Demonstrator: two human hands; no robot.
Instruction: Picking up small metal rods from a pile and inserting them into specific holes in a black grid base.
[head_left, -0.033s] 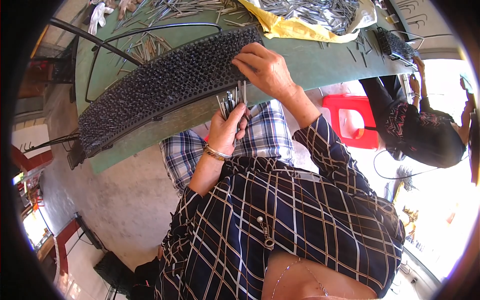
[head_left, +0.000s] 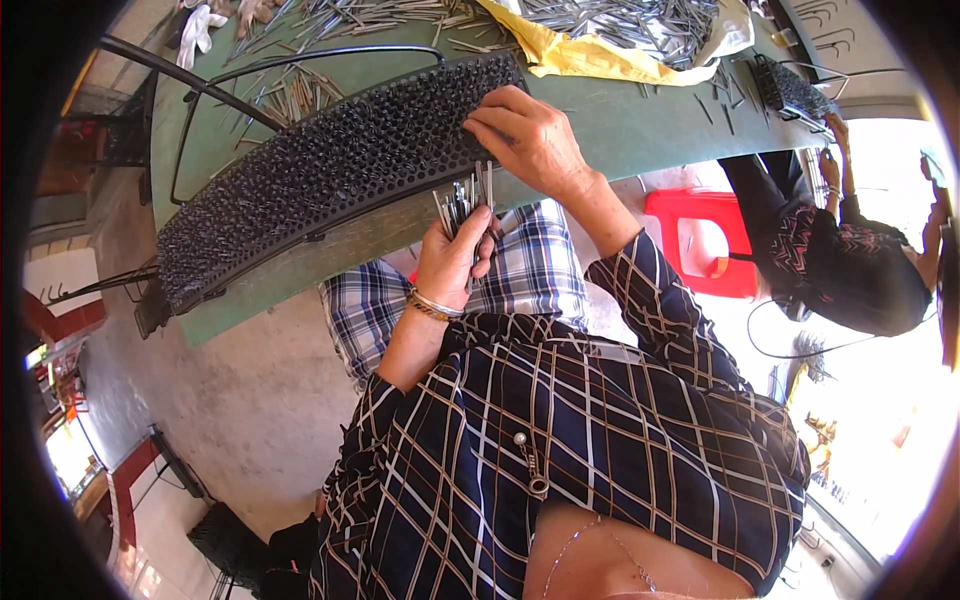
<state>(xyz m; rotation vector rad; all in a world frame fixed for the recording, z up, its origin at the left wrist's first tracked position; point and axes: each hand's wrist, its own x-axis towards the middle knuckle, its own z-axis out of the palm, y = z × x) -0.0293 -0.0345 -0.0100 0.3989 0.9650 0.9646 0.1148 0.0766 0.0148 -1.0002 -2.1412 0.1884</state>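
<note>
A long, curved black rack (head_left: 330,160) full of small round holes lies slantwise on the green table. Dark thin pieces stand up densely in its left and middle parts, while bare holes show toward its right end. My left hand (head_left: 450,262) is closed round a bunch of thin metal strips (head_left: 463,205), their tips pointing up beside the rack's near edge. Over the rack's right end, my right hand (head_left: 530,140) is pinched, thumb and fingers pressed together at the holes. Whatever the pinch holds is hidden behind the fingers.
Loose metal strips (head_left: 300,95) lie scattered on the green table (head_left: 620,125). A yellow-edged sack (head_left: 600,62) holds many more. At the right, a red stool (head_left: 705,240) stands near another person (head_left: 850,260), whose hands are at a smaller black rack (head_left: 790,90). White gloves (head_left: 200,32) lie far left.
</note>
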